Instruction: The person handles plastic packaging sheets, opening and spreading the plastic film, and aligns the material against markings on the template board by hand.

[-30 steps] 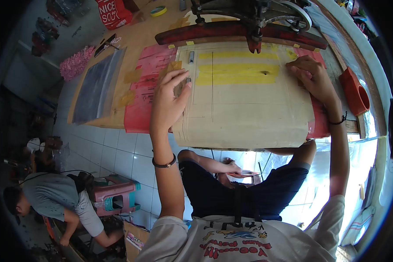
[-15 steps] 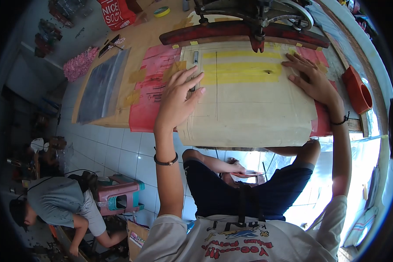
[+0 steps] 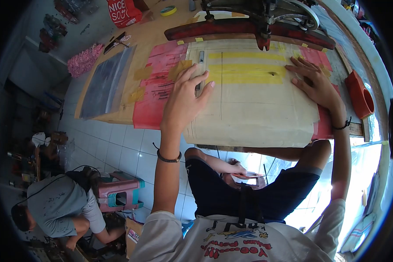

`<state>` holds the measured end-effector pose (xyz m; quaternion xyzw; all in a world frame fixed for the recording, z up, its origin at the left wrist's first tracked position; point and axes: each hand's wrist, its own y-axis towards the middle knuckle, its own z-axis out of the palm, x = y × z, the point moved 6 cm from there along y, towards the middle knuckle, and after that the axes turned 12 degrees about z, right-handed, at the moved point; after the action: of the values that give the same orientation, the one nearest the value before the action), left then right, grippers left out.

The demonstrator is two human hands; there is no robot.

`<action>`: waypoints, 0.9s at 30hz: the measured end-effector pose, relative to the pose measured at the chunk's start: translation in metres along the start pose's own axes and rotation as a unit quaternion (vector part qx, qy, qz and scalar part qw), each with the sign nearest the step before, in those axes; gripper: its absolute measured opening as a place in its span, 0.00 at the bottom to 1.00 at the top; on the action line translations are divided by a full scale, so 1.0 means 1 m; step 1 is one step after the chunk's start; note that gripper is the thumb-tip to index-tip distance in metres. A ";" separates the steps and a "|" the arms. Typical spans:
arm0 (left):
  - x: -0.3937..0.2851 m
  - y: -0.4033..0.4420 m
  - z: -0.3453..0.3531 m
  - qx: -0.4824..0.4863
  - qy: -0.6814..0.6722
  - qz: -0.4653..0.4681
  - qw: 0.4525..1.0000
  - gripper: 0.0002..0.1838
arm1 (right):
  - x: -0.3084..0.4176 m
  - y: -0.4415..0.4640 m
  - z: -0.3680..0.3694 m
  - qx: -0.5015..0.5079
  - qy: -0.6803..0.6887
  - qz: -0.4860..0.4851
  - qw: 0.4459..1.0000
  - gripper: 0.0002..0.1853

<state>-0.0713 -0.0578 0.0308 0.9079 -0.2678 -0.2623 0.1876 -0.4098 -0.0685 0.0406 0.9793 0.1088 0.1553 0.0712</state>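
The ruled beige sheet (image 3: 257,118) lies on the brown-topped table (image 3: 139,37), its near edge reaching the front. On its left part rests the left hand (image 3: 185,98) — fingers parted, released; on its right part the right hand (image 3: 318,89) lies palm down, fingers spread and released too. Just beyond the left fingers sits a short metal bar (image 3: 201,56), beside yellow strips (image 3: 249,75). Farther back — a red beam (image 3: 222,27), then a tape roll (image 3: 168,11).

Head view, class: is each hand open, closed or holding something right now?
Left hand: open, fingers spread over the sheet.
Right hand: open, fingers spread over the sheet.
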 end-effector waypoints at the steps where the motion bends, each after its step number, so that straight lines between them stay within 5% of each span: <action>1: -0.001 0.000 0.000 0.000 0.004 -0.001 1.000 0.22 | 0.000 0.000 -0.001 -0.002 0.002 -0.002 1.000 0.23; 27: -0.005 -0.002 -0.004 -0.036 -0.033 0.054 0.997 0.16 | 0.006 -0.002 -0.015 -0.040 0.069 -0.031 0.996 0.16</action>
<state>-0.0717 -0.0520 0.0349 0.8758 -0.3124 -0.2911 0.2250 -0.4091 -0.0636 0.0566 0.9587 0.1371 0.2247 0.1079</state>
